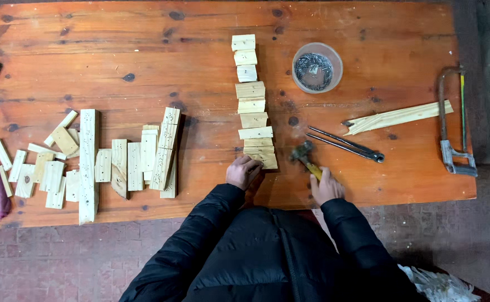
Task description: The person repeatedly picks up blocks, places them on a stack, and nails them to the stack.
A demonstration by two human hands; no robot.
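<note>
Orange counter (116,50): your right hand (326,187) clenches the hammer (306,156); left hand's (243,171) grip, curled, presses the nearest block (263,160) — a glancing blow risks those fingers

A column of wood blocks (252,100) runs down the middle of the workbench (144,39), with the left hand (242,171) at its near end and the right hand (326,186) beside it gripping a hammer (305,155). Right of the column sit a bowl of nails (317,67), pincers (346,144), a split wood strip (398,117) and, farthest right, a hacksaw (453,126). Well to the left lies a cluster of wood offcuts (96,159).
</note>
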